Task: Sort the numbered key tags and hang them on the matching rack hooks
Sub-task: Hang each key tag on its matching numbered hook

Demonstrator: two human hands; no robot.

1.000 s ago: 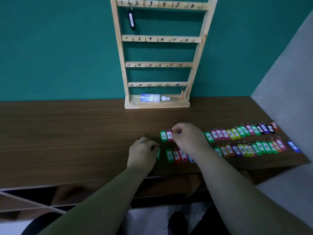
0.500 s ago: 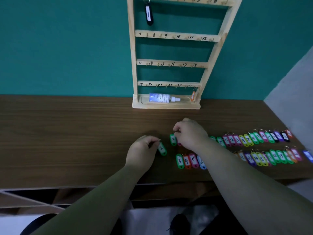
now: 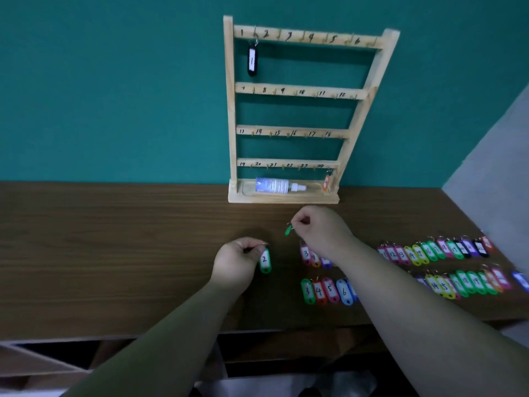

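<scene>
Right hand [image 3: 317, 230] lifted farther, pinching green tag [image 3: 288, 230], number unreadable | left hand [image 3: 237, 262] pinches tag 2 [image 3: 265, 260], long axis near-far | rack [image 3: 230, 110] far; right hand nearer.

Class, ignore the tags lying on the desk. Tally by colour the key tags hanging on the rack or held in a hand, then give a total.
Black: 1, the black tag on the rack, top row.
Orange: 1, the orange tag, bottom row.
Green: 2, the tag marked 2 in the left hand, the edge-on tag in the right hand.
Total: 4
</scene>
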